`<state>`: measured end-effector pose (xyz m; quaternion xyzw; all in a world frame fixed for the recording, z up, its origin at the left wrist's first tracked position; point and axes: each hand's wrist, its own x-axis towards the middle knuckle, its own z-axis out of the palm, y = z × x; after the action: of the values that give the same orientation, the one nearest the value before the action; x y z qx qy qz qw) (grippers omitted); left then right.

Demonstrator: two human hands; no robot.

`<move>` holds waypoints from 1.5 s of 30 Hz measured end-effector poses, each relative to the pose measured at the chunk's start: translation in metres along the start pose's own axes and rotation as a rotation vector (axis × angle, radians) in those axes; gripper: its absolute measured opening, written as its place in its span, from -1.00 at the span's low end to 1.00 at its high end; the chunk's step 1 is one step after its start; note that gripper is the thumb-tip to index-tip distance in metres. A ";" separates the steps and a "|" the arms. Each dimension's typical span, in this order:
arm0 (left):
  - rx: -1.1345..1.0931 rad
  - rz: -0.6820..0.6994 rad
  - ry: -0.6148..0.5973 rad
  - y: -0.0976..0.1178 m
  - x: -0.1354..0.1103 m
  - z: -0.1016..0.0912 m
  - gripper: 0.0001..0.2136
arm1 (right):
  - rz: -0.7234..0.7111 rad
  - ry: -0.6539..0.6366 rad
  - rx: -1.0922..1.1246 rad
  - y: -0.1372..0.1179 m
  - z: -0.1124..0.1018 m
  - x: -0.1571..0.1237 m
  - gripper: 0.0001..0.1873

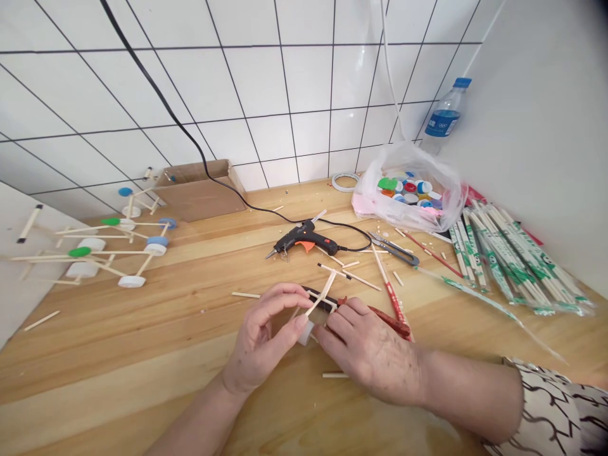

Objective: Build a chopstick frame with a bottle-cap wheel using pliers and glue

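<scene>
In the head view, my left hand (266,335) pinches a small frame of wooden sticks (322,295) between thumb and fingers. A white bottle cap (305,332) sits at the near end of this frame, between my hands. My right hand (375,351) is closed beside the cap, its fingertips bent down over the frame's right side; what they grip is hidden. Behind my fingers lies a pair of red-handled pliers (387,320), partly covered by my right hand. Just beyond, a thin stick with black ends (335,272) crosses the frame's far end.
A black glue gun (306,239) lies behind my hands, near scissors-like snips (394,248). At right are a bag of bottle caps (408,218), wrapped chopsticks (517,253) and a bottle (444,117). Stick-and-cap cars (109,252) and a cardboard box (202,193) stand left.
</scene>
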<state>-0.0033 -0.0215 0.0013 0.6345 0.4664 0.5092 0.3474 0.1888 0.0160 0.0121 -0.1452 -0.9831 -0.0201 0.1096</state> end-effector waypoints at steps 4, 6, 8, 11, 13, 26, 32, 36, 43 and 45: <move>-0.005 0.001 -0.005 -0.003 -0.001 0.000 -0.87 | 0.011 0.023 0.011 0.000 -0.001 0.000 -0.80; -0.008 0.005 -0.010 -0.005 -0.002 0.000 -0.86 | 0.021 0.050 0.031 0.002 -0.002 0.000 -0.82; -0.007 0.007 -0.015 -0.005 -0.002 0.000 -0.86 | 0.055 0.097 0.057 0.007 -0.003 -0.001 -0.83; -0.006 0.004 -0.013 -0.005 -0.002 0.000 -0.86 | 0.144 0.150 0.123 0.018 -0.006 -0.002 -0.82; -0.012 0.001 -0.008 -0.004 -0.002 0.000 -0.87 | 0.207 0.148 0.207 0.025 -0.007 -0.004 -0.83; -0.017 -0.006 -0.008 -0.005 -0.001 0.000 -0.87 | 0.330 0.039 0.260 0.027 -0.004 0.003 -0.91; -0.019 -0.016 -0.010 -0.003 -0.002 0.000 -0.87 | 0.386 0.003 0.287 0.024 -0.008 0.005 -0.89; -0.017 -0.021 -0.011 -0.003 -0.001 0.000 -0.87 | 0.400 -0.016 0.277 0.023 -0.007 0.006 -0.90; -0.010 -0.023 -0.007 -0.001 -0.001 0.001 -0.87 | 0.403 0.004 0.282 0.023 -0.003 0.007 -0.92; -0.004 -0.025 -0.008 -0.001 -0.001 0.001 -0.87 | 0.411 0.011 0.277 0.023 -0.001 0.007 -0.92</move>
<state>-0.0029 -0.0223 -0.0005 0.6300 0.4720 0.5030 0.3568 0.1894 0.0401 0.0151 -0.3254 -0.9257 0.1367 0.1357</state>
